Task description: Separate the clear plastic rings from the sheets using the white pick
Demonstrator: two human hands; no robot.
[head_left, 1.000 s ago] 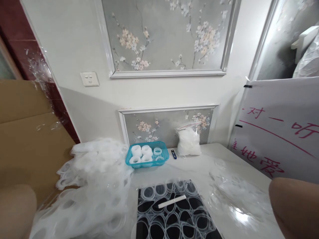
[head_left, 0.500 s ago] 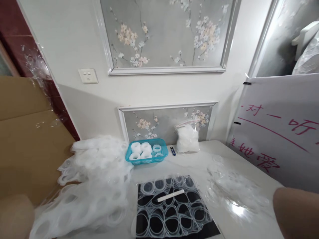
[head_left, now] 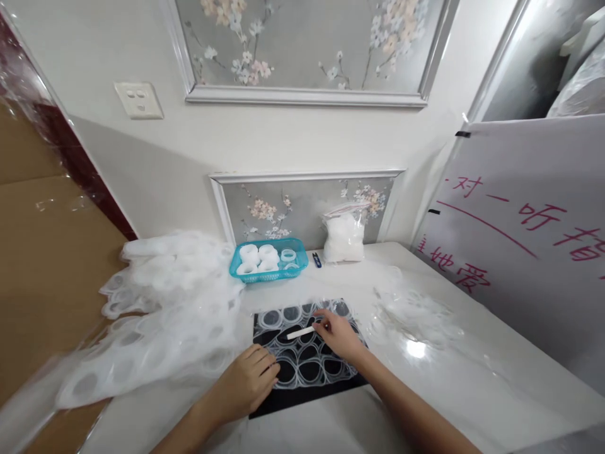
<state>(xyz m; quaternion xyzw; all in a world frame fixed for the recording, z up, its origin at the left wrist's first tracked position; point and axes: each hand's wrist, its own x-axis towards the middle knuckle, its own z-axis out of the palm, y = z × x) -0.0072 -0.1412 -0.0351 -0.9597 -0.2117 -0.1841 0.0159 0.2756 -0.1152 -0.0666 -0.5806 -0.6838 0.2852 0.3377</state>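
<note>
A black mat [head_left: 302, 397] lies on the white table, covered by a clear plastic sheet of joined rings [head_left: 307, 366]. A white stick [head_left: 301, 333] rests on the sheet. My right hand [head_left: 338, 334] reaches over the sheet with its fingertips pinched on the stick's right end. My left hand [head_left: 248, 381] lies flat on the mat's left edge, fingers together and stretched out, pressing the sheet down.
A big pile of white ring sheets [head_left: 165, 315] fills the table's left. A teal basket [head_left: 267, 260] of white rings, small blue clippers [head_left: 316, 260] and a bag of white pieces [head_left: 343, 238] stand by the wall. Clear scraps [head_left: 411, 315] lie right. A whiteboard [head_left: 520, 239] leans at the right.
The camera has tilted down. Both arms, only blurred shapes at the frame edges before, have come forward onto the mat; the right hand now touches the white stick.
</note>
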